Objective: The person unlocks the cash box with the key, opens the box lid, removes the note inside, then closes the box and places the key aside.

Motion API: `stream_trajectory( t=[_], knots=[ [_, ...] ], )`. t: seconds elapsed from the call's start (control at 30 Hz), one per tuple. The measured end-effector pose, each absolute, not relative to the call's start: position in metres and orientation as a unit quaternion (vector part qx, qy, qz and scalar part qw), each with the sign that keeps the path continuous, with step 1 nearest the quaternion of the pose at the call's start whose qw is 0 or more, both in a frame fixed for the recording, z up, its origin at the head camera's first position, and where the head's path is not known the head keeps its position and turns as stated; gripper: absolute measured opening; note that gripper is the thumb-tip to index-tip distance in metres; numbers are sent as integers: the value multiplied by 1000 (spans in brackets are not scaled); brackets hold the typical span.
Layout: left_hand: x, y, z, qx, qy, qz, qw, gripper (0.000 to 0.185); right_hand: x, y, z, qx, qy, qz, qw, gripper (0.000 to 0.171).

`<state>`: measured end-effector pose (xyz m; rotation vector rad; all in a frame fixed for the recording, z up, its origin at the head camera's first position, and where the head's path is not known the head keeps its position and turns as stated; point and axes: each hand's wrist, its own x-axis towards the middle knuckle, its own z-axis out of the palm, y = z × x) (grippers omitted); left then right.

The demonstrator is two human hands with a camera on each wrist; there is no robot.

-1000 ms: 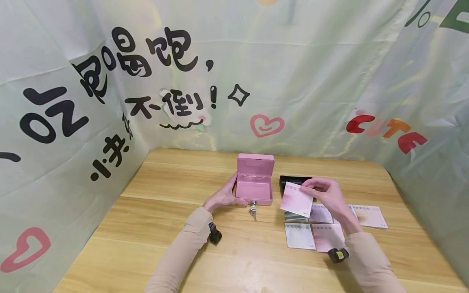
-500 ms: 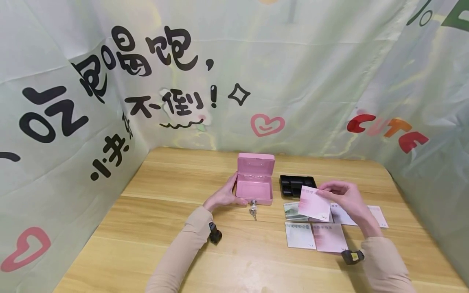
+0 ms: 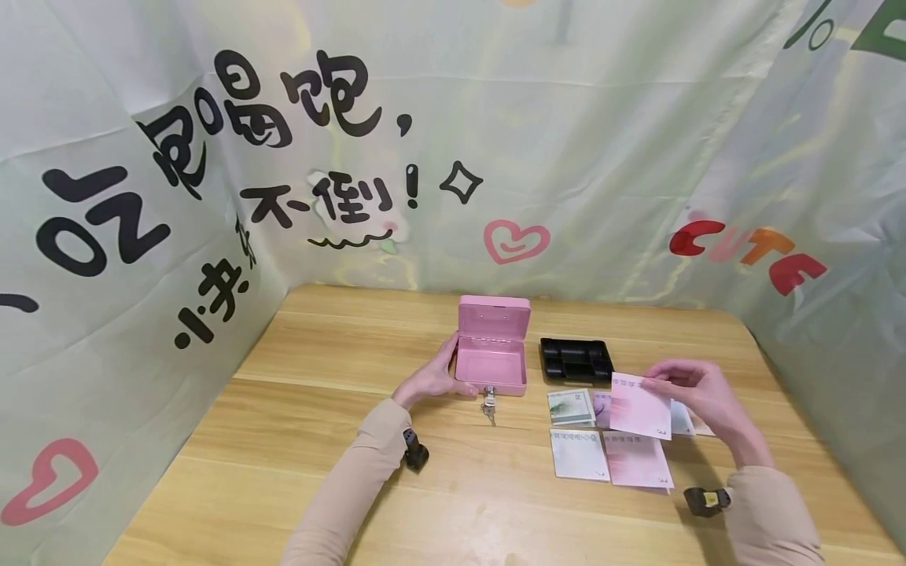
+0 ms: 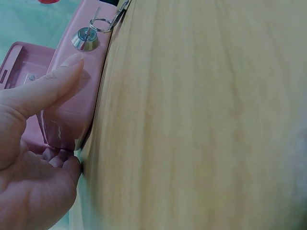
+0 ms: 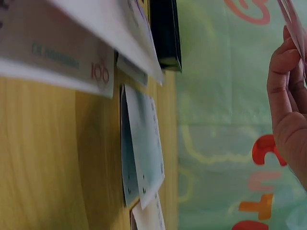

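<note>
A pink cash box (image 3: 493, 318) stands with its lid raised on the wooden table, a key ring (image 3: 489, 405) hanging from its front lock (image 4: 85, 39). My left hand (image 3: 433, 379) grips its front left corner, thumb on the front face and fingers curled by the side. My right hand (image 3: 701, 389) pinches a folded pink banknote (image 3: 639, 407) by its upper right corner, above other notes. Below lie a pale note (image 3: 579, 456) and a pink note (image 3: 635, 462), marked 100 in the right wrist view. Behind them are a green note (image 3: 570, 408) and partly covered purple and blue notes (image 3: 682, 419).
A black compartment tray (image 3: 576, 345) sits right of the box, behind the notes. Another note (image 3: 703, 426) shows partly behind my right hand. Printed fabric walls (image 3: 594, 157) enclose the table's back and sides.
My right hand has moved right and toward me with the pink banknote, uncovering the black tray and the green note. My left hand stays on the cash box.
</note>
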<state>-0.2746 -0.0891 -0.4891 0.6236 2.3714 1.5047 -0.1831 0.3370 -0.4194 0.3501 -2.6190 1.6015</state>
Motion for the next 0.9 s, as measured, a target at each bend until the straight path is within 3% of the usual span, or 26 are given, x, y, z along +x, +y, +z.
stream_trajectory(
  t=[0.9],
  knots=[
    [-274, -89, -488, 211, 822, 512, 136, 126, -169, 397, -426, 88, -885, 456, -14, 7]
  ],
)
